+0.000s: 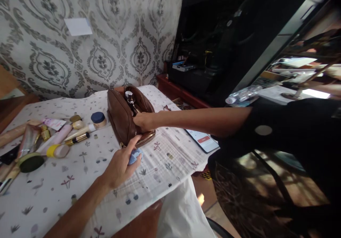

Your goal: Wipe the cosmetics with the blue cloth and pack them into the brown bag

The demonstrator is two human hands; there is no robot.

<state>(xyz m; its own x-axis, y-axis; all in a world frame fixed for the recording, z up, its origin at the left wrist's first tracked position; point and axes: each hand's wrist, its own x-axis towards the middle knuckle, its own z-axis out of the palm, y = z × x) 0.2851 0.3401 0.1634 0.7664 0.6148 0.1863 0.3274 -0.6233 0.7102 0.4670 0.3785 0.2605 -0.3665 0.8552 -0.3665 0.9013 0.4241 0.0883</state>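
A brown leather pouch (119,117) stands open on a table covered by a white printed cloth (165,160). A bottle with a silver cap (129,96) sticks up out of the pouch. My right hand (142,121) reaches in from the right and is closed on the pouch's open zip edge. My left hand (119,167) is closed on a small blue cloth (135,156), and its fingertips touch the pouch's near lower side.
Several cosmetic tubes, a jar with a blue lid (98,119) and a green compact (31,162) lie at the left of the table. A phone (204,140) with a lit screen lies at the table's right edge. A black cabinet (213,53) stands behind.
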